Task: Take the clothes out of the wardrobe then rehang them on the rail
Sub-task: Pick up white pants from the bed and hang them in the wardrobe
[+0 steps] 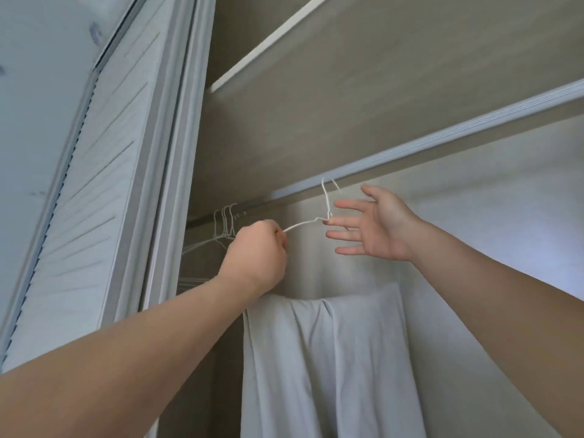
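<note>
Inside a beige wardrobe point(347, 121), with a slatted door point(104, 184) to the left and a shelf above, both arms reach up toward the rail point(202, 220).

The step looks to be the hook of a white wire hanger point(300, 224) meeting the rail. The hook's top runs up behind a grey track, so whether it sits over the rail cannot be told. To do it well, the left hand point(256, 251), closed tight round the hanger's shoulder wire, should keep the hanger level so the cloth does not slide. The right hand point(376, 226), held wide with fingers spread and one fingertip at the hanger's neck, can steady the hook. It should land apart from the bunch of bare hangers point(225, 226) to the left.

The cloth point(325, 358) is pale grey, folded over the hanger's lower bar below the hands, and hangs in soft lengthwise folds.
</note>
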